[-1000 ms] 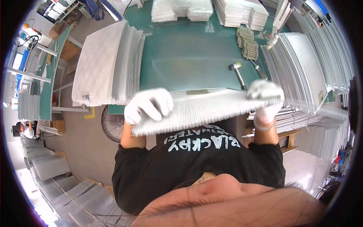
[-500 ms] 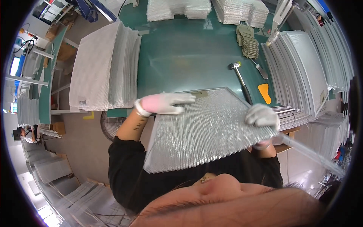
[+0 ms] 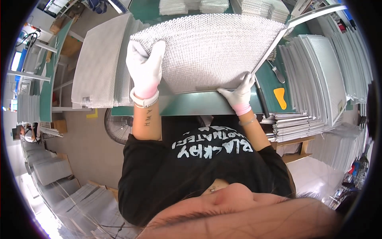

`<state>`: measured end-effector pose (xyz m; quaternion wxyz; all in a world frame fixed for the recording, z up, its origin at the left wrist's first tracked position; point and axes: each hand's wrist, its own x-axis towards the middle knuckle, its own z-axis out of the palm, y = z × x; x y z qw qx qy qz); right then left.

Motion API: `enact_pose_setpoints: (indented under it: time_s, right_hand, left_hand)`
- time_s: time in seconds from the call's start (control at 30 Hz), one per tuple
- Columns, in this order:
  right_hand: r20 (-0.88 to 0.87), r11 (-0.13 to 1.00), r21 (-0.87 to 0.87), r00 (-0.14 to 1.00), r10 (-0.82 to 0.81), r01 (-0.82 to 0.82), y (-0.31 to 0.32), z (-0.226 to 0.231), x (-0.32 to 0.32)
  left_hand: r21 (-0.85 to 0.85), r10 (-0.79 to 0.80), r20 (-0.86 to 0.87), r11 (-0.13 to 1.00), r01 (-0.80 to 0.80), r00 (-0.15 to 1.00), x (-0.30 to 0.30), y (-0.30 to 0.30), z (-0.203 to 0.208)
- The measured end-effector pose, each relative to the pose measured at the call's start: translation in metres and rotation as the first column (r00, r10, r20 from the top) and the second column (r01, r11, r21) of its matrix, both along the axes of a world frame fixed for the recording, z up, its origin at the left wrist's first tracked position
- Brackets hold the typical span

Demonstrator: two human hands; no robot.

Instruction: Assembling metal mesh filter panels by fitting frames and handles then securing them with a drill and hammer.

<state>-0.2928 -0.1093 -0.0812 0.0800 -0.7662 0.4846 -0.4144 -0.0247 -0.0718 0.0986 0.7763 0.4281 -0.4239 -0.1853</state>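
A silvery metal mesh filter panel (image 3: pixel 211 47) stands tilted up over the green workbench, its face toward me. My left hand (image 3: pixel 145 65), in a white glove with pink at the wrist, is closed on the panel's left edge, thumb in front of the mesh. At the lower right corner my right hand (image 3: pixel 240 93), gloved alike, grips the frame, thumb along the bottom edge and fingers on the side. A pale metal frame strip (image 3: pixel 310 16) runs up the panel's right side and sticks out beyond its upper corner.
Stacked mesh sheets (image 3: pixel 99 59) stand on the left, framed panels (image 3: pixel 322 75) on the right. Beside the panel lie a black-handled mallet (image 3: pixel 261 97), an orange scraper (image 3: pixel 280 98) and a grey-handled tool (image 3: pixel 278 75). A floor fan (image 3: pixel 118 125) stands below the bench.
The panel has swung up and away from my body onto the bench side. My left hand went from lying flat on it to gripping its left edge; my right moved to the lower corner.
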Motion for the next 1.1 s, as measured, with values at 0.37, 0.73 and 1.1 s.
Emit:
enact_pose_setpoints:
  time_s: [0.37,0.73,1.1]
  right_hand:
    - [0.637,0.849,0.175,0.715,0.288,-0.499,-0.054,0.159,-0.025]
    - [0.773,0.949,-0.038,0.593,0.226,-0.312,-0.030,0.161,-0.031]
    - [0.458,0.455,-0.394,0.258,0.850,-0.799,0.039,0.124,-0.083]
  left_hand:
    - [-0.022,-0.018,0.030,1.000,0.018,0.999,0.010,0.007,-0.005]
    - [-0.248,-0.136,0.308,0.944,0.217,0.941,0.003,0.038,-0.017]
    - [0.655,-0.808,0.558,0.569,0.497,0.190,0.026,0.070,-0.088]
